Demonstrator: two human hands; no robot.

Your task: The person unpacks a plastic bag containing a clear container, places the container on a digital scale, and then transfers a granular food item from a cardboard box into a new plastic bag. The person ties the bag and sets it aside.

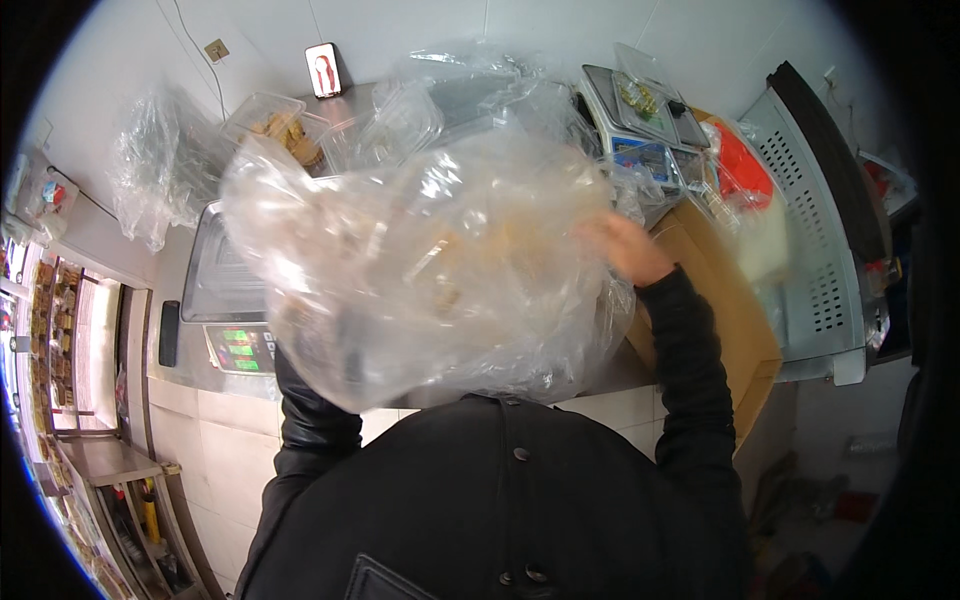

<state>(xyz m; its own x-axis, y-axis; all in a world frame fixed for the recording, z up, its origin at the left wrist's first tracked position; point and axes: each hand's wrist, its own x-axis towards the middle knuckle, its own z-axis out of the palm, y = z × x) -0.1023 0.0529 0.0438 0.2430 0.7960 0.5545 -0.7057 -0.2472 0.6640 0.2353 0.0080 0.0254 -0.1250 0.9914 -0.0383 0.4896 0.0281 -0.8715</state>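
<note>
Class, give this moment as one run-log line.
clear plastic bag: bulging | left hand: hidden by bag | right hand: at bag's right side, grip unclear | cardboard box: right of bag

A metal counter (358,99) carries a scale (228,265) with lit green digits at its left, a slim black object (169,333) just beside it. Along the back stand a phone (323,72), a clear tub (262,104) and a second scale (640,157).

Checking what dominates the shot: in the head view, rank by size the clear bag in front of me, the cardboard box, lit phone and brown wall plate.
1. Clear bag, though nearness may enlarge it
2. Cardboard box, partly hidden
3. Lit phone
4. Brown wall plate
</note>
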